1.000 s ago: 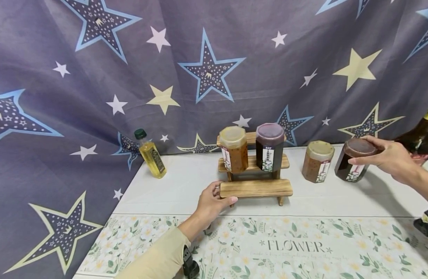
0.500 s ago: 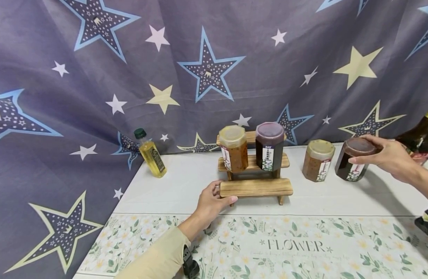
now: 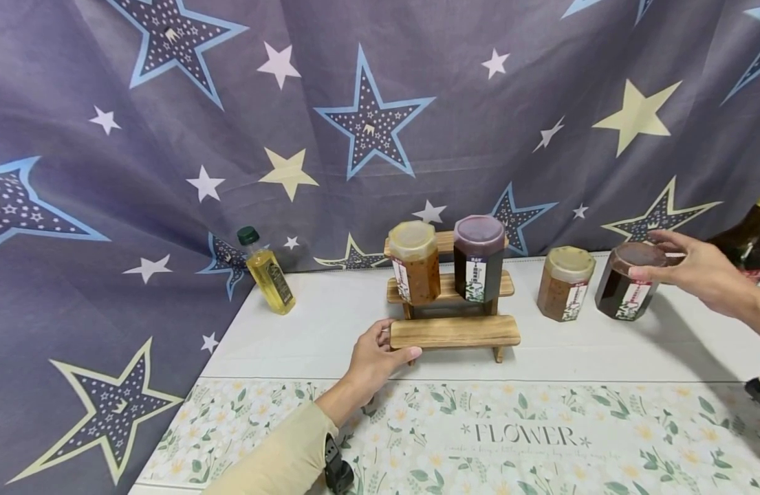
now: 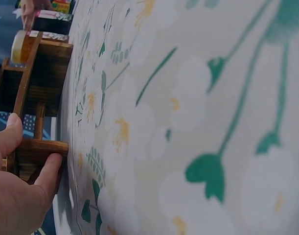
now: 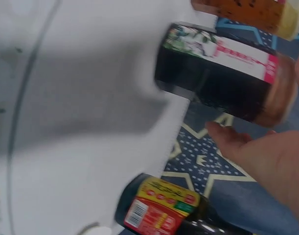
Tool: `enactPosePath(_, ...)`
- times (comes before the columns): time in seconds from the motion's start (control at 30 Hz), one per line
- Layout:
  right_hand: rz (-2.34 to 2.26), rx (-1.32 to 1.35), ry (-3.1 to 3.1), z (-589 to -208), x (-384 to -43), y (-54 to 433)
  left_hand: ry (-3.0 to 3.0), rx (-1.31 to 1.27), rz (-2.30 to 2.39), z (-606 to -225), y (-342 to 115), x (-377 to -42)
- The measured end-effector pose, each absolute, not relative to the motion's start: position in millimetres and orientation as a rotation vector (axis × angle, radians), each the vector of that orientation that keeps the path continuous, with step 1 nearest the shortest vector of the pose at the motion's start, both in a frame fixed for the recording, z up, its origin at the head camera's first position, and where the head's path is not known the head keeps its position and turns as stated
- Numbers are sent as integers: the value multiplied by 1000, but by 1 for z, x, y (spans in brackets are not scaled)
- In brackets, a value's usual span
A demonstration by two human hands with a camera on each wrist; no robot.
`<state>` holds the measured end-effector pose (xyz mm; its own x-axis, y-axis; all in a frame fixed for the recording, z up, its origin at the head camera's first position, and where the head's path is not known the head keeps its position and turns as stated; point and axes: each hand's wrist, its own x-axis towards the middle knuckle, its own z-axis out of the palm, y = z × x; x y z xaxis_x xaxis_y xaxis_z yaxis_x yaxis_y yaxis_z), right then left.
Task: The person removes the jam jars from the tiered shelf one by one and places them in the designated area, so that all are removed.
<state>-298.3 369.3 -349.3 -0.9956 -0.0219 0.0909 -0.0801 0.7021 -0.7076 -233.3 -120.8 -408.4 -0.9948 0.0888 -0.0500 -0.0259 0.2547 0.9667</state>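
Observation:
My left hand (image 3: 375, 361) grips the left end of the lowest step of a small three-tier wooden rack (image 3: 454, 333), thumb on one side and fingers on the other. The left wrist view shows the rack's end (image 4: 41, 147) between thumb and finger. My right hand (image 3: 701, 271) is spread at the lid of a dark jam jar (image 3: 627, 289) standing on the table. In the right wrist view, a gap shows between the fingers (image 5: 227, 139) and that jar. On the rack's middle step stand an orange-brown jar (image 3: 417, 271) and a dark purple-lidded jar (image 3: 479, 268).
A brown jar (image 3: 565, 285) with a cream lid stands left of the dark jar. At the far right is a large dark bottle (image 3: 751, 240). A small yellow oil bottle (image 3: 271, 278) stands at left. A star-patterned curtain (image 3: 243, 137) hangs behind the table.
My right hand has loosened from the dark jar and drawn slightly right, its fingers opening away from the lid. The left hand and rack have stayed in place.

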Motion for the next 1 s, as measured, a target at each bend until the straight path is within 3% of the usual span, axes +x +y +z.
enactPosePath(0.33,1127,17,-2745,-308,-303,358,2413,41,1870,-407,-121,-235)
enactPosePath(1.0,1217,308,-2733,-257,-301,285,2413,45,1870,-409,-120,-234)
